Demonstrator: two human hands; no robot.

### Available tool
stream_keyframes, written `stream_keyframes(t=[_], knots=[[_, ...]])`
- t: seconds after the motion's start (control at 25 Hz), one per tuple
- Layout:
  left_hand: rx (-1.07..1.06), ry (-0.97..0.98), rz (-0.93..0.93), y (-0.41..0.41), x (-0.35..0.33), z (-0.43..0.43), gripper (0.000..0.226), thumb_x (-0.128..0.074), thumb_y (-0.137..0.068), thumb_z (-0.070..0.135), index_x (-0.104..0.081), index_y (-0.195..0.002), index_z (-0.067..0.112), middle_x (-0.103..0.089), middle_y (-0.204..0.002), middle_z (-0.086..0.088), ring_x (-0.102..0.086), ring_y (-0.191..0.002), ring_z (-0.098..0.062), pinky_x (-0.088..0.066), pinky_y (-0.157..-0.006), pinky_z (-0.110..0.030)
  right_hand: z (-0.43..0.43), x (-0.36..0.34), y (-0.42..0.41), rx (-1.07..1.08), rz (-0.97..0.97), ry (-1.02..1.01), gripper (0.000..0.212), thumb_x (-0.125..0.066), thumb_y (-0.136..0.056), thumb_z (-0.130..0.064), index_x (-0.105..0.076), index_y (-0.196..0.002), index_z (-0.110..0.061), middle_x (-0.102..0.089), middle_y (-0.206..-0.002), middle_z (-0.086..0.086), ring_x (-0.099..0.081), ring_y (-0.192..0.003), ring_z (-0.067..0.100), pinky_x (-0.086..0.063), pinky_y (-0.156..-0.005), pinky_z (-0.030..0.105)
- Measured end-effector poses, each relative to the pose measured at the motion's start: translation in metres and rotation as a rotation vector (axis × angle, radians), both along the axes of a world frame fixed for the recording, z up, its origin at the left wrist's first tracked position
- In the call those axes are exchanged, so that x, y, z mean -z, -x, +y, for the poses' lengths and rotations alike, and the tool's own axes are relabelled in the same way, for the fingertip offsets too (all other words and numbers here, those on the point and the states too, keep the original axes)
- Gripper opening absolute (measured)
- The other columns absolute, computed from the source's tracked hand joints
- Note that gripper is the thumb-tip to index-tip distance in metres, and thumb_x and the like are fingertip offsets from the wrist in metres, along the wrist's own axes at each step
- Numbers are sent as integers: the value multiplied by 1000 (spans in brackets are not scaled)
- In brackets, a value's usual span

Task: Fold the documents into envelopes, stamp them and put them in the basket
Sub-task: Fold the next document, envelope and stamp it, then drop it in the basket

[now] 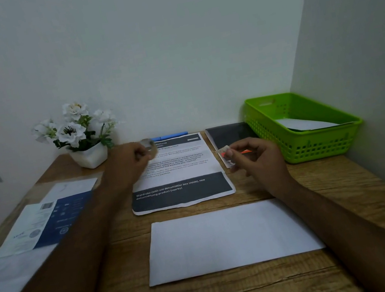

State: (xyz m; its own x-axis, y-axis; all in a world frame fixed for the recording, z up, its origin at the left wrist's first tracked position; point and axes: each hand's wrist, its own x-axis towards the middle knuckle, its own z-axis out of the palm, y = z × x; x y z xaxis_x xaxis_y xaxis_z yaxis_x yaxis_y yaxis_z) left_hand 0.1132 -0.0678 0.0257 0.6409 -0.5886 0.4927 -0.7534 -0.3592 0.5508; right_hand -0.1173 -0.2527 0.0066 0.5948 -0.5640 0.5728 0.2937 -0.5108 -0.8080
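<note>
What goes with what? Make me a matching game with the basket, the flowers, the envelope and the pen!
Things:
1. basket
2. flowers
3. envelope
4. pen

Clues:
A. standing in a white pot, back left
B. blue, at the back in the middle
C. green, on the right by the wall
D. lying flat, nearest the person

Pairs: 1-C, 2-A, 3-D, 4-B

Left hand [127, 167] gripping blurred ring [148, 145], right hand [258, 160] pinching small slip [224, 151]
</note>
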Motion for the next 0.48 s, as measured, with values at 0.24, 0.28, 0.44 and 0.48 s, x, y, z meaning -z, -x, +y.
stream_keyframes(t=[0.24, 0.28, 0.44, 0.48], knots=[[-173, -63, -39, -40, 23, 17, 13, -68, -80, 6, -70, -92, 5, -68, -90, -14, -46, -69, -10, -32, -63, -24, 0, 1, -2, 8, 59, 71, 11, -76, -82, -12, -75, -85, -23, -75, -84, -8, -72, -63, 21, -44, -49, 13], [-172, -62, -40, -41, 24, 15, 13, -68, -80, 6, -71, -93, 5, -68, -91, -14, -46, -70, -10, -32, -63, -25, -1, 2, -2, 13, 72, 75, 12, -77, -81, -12, -75, -85, -23, -75, -85, -8, -72, -64, 23, -44, -50, 14], [-184, -45, -63, -43, 24, 12, 13, -67, -80, 5, -71, -92, 5, -68, -91, -14, -42, -66, -7, -30, -58, -23, 1, 2, -3, 34, 118, 96, 13, -78, -80, -13, -75, -88, -23, -76, -89, -6, -71, -67, 29, -45, -51, 16], [-185, -42, -69, -43, 24, 12, 13, -67, -80, 6, -71, -92, 5, -69, -91, -14, -42, -66, -6, -30, -58, -23, 2, 1, -3, 31, 126, 101, 13, -77, -80, -14, -75, -89, -23, -76, -90, -6, -71, -67, 28, -45, -51, 15]])
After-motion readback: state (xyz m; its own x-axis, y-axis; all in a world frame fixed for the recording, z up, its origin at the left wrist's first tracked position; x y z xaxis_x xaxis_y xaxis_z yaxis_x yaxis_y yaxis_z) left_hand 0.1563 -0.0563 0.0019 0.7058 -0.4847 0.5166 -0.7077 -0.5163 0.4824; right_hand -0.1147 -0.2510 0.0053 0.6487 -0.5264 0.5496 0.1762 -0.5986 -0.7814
